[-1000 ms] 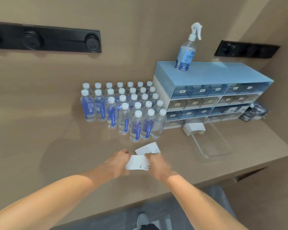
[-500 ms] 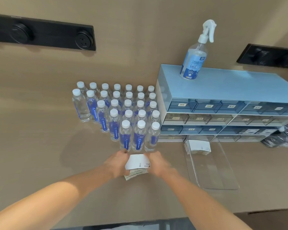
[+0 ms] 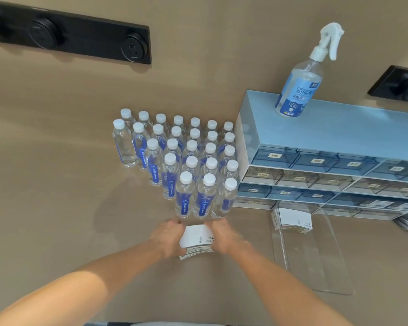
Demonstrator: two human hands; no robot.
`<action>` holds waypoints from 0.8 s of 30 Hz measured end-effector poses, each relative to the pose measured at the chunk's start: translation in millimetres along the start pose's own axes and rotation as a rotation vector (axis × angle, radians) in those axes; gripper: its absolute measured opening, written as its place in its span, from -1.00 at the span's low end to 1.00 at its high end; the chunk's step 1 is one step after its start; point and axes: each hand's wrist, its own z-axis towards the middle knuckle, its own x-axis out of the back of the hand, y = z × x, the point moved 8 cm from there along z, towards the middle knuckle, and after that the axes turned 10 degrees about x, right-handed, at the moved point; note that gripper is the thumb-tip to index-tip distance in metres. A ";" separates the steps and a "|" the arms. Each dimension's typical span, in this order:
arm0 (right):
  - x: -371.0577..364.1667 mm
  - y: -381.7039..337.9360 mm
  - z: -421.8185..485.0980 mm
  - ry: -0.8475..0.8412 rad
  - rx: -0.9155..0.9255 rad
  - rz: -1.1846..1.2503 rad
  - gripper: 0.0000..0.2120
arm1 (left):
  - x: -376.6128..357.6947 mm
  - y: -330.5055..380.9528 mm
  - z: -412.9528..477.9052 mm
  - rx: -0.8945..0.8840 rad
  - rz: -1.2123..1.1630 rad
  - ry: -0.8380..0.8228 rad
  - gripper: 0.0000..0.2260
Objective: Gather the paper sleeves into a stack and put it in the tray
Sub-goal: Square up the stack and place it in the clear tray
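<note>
A person's two bare forearms reach forward over a tan bench. The left hand and right hand press in from either side on a stack of white paper sleeves, fingers curled and clamped against its edges. The stack rests on the bench, just in front of a block of water bottles with white caps. To the right lies a clear tray, with a second stack of sleeves at its far end. Behind the tray stands a blue drawer cabinet, with a spray bottle on top.
</note>
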 end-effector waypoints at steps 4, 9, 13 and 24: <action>-7.6 2.4 4.8 0.014 0.014 0.041 -0.68 | -7.7 -0.5 2.5 0.016 0.044 -0.012 -0.57; -11.6 6.9 9.5 0.023 0.043 0.118 -0.62 | -7.4 -4.0 3.1 0.031 0.011 -0.018 -0.52; -3.8 20.0 5.7 0.044 0.036 0.271 -0.32 | 1.3 -18.0 3.2 0.123 -0.247 -0.064 -0.48; -26.4 40.1 -11.9 0.118 -0.541 1.329 -0.59 | -35.4 -48.1 -18.5 0.892 -1.511 -0.531 -0.40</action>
